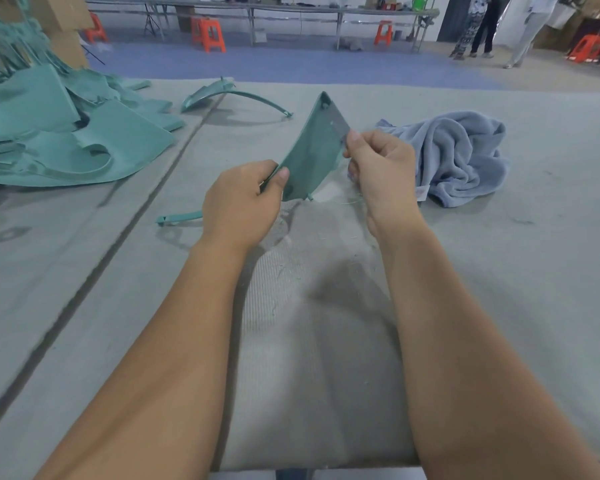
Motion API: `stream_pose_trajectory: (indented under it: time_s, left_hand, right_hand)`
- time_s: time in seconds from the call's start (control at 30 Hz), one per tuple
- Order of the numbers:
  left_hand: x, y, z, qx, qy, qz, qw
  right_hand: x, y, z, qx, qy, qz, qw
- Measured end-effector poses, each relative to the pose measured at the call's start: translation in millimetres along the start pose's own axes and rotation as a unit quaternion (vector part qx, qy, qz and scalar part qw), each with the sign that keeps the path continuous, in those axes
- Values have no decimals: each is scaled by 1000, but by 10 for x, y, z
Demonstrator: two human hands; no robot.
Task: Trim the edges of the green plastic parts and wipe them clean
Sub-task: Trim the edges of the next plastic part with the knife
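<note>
My left hand (238,202) pinches the lower corner of a green plastic part (312,154), thumb on its near face and fingers curled behind it, holding it tilted up above the grey felt-covered desk (499,271). My right hand (381,168) grips a thin grey blade (338,121) between thumb and fingertips and lays it against the part's right-hand edge, near the top. Thin green shavings (281,271) lie scattered on the felt below my hands.

Just right of my right hand a crumpled pale blue towel (461,154) sits on the desk. To the left, a pile of green plastic parts (66,140) spreads across the desk's far corner. One curved green part (222,95) lies alone beyond the piece I hold, and the end of a narrow green strip (177,218) shows beside my left wrist. Farther off are orange stools (208,34), a long table (257,8) and people standing (485,26).
</note>
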State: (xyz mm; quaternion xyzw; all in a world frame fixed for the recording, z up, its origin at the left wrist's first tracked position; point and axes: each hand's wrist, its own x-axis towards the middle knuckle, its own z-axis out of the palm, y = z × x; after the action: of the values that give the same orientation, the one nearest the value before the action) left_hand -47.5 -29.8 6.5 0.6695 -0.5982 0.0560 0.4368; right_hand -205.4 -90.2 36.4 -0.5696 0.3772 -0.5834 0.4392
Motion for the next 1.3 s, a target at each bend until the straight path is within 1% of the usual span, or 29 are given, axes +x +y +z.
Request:
stream_pose_trajectory:
  time_s: [0.1,0.17,0.23,0.3,0.33,0.6,0.73,0.8,0.87,0.93,1.0,1.1,1.3]
  left_hand:
    - [5,0,14,3,4,-4,1000]
    - [5,0,22,5,7,-5,1000]
    - [0,0,27,2,12,-1,1000]
    - [-3,-4,28,-4,14,-2,1000]
    - [-5,-5,28,-4,13,-4,1000]
    - [-46,-21,23,-21,4,0,1000]
    - [-44,-14,23,1,5,11,1000]
    - [-47,-7,25,7,3,13,1000]
    - [-48,-8,27,7,5,8,1000]
    - [-45,-5,30,5,6,5,1000]
    - [-43,2,29,-5,8,0,1000]
    - [-39,2,25,-21,9,-3,1000]
    - [-53,-11,47,-38,17,-16,999]
  right_hand:
    - [-70,-47,86,-10,-64,-24,998]
    - [-133,-55,184,-56,-112,-38,991]
    - [-178,-49,256,-111,-141,-38,983]
    - [-190,-51,276,-150,-138,-27,979]
    - [-183,-59,266,-151,-128,-25,980]
    - [-61,-125,129,-98,-57,-13,993]
    - [-30,-112,87,-63,-38,-15,997]
    - [-47,-110,77,-27,-52,-15,998]
    - [-77,-112,94,-14,-88,-17,996]
    - [-116,-116,132,-40,-135,-20,990]
    - [-152,-116,176,-91,-173,-23,980]
    - [-170,-119,205,-148,-173,-21,974]
    - [-178,-129,216,-132,-150,-15,980]
